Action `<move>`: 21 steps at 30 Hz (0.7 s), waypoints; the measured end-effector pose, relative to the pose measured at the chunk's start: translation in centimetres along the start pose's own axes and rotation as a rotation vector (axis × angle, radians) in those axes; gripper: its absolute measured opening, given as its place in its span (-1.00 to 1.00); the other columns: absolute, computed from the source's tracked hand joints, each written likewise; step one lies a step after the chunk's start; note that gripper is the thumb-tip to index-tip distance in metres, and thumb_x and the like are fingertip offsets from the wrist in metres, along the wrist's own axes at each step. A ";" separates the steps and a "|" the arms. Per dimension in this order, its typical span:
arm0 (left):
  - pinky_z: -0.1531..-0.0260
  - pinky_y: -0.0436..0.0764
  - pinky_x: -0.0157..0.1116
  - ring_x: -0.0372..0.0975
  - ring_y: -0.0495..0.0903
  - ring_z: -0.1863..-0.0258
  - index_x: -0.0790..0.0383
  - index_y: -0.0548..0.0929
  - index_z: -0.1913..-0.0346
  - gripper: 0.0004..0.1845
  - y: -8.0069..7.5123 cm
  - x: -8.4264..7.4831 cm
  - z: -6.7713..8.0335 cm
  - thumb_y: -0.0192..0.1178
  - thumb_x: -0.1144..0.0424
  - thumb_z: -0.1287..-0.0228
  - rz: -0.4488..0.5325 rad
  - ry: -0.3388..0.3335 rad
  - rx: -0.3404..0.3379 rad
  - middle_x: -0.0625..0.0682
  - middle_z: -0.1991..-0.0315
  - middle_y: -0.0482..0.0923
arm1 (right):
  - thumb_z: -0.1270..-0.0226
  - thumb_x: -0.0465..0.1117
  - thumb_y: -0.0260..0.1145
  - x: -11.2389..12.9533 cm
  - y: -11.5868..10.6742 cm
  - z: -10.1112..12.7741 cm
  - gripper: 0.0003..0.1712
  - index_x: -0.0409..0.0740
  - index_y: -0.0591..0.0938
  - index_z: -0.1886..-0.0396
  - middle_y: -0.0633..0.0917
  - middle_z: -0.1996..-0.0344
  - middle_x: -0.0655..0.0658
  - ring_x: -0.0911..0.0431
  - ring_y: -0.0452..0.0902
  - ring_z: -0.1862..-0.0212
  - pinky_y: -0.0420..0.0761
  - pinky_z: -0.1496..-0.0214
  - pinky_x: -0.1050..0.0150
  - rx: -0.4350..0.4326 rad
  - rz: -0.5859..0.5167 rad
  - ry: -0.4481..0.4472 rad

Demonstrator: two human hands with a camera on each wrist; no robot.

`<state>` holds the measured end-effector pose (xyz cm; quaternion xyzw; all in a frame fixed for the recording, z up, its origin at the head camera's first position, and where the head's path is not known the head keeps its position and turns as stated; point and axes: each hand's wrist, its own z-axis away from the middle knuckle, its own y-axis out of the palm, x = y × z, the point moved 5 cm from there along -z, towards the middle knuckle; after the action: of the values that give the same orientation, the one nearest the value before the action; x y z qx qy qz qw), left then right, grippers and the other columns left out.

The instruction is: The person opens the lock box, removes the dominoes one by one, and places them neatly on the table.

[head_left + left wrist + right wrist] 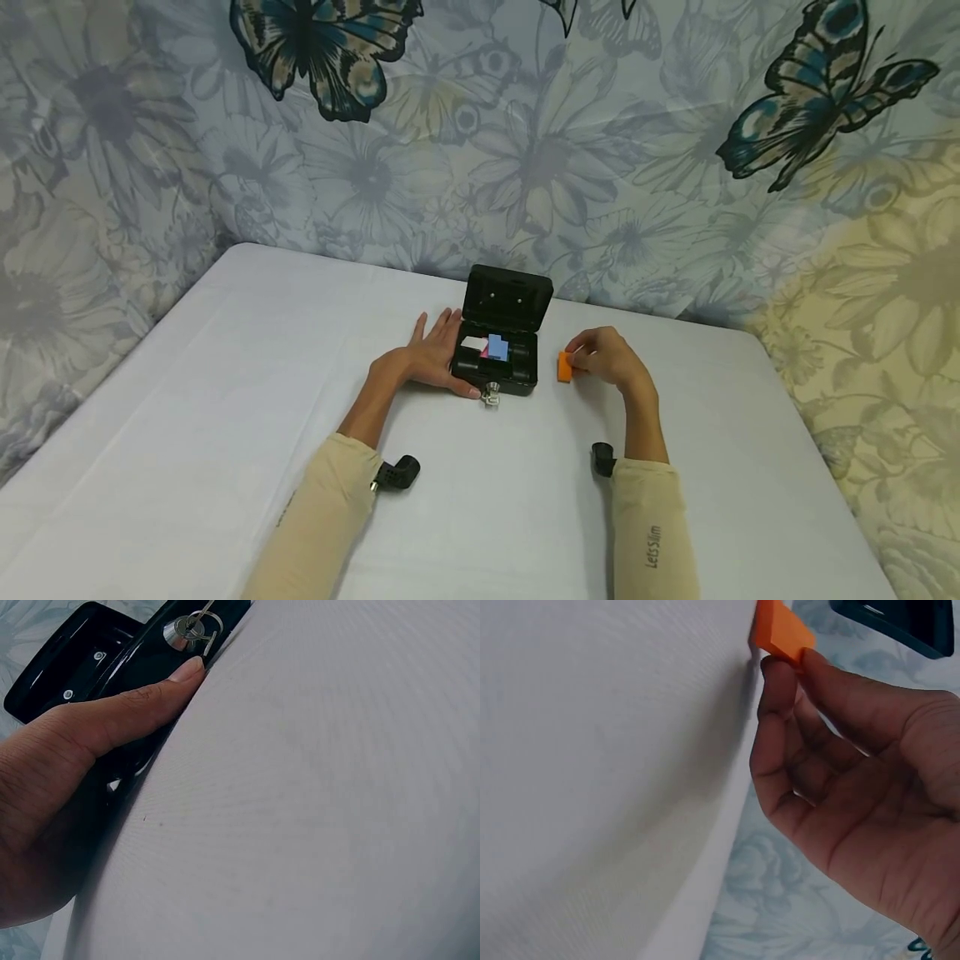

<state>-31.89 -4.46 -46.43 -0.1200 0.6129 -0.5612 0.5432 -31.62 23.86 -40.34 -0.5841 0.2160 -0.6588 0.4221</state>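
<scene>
A white table (pixel 225 433) stands against a wall hung with butterfly-print cloth (pixel 525 150). Near its far edge sits a small black box (pixel 497 354), lid up, with blue and white pieces inside and a key in its front lock. The left hand (pixel 435 354) lies flat against the box's left side, fingers straight and together, seemingly to steady it. Just right of the box, the right hand (pixel 607 357) pinches an orange block (pixel 564 367) between thumb and fingertips; its long axis appears to run toward the far edge.
</scene>
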 end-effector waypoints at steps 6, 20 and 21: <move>-0.61 -0.61 0.17 0.01 -0.54 -0.74 0.32 -0.45 -0.67 0.55 0.0 -0.1 0.0 0.37 -0.44 -0.03 -0.013 -0.001 -0.008 0.19 -0.73 -0.54 | -0.49 -0.30 0.30 -0.1 0.8 -0.3 -0.76 -0.37 0.72 -0.01 0.73 0.20 -0.27 0.00 0.59 0.19 0.54 0.11 0.22 0.013 0.030 0.021; -0.61 -0.61 0.16 0.00 -0.55 -0.74 0.29 -0.45 -0.68 0.53 0.6 0.5 -0.5 0.39 -0.40 -0.04 -0.021 0.000 -0.018 0.17 -0.73 -0.54 | -0.49 -0.20 0.35 0.1 0.6 -0.2 -0.72 -0.33 0.71 0.00 0.73 0.21 -0.27 -0.01 0.59 0.21 0.53 0.17 0.23 0.004 0.089 0.035; -0.61 -0.62 0.15 -0.01 -0.55 -0.74 0.28 -0.46 -0.68 0.53 0.7 0.6 -0.6 0.40 -0.38 -0.04 -0.022 -0.002 -0.019 0.16 -0.73 -0.55 | -0.47 -0.18 0.37 0.1 0.6 -0.2 -0.70 -0.33 0.70 -0.02 0.74 0.22 -0.26 0.00 0.59 0.22 0.53 0.17 0.24 0.008 0.089 0.039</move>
<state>-32.28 -4.34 -47.40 -0.1321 0.6164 -0.5612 0.5364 -31.63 23.43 -40.78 -0.5593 0.2475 -0.6514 0.4490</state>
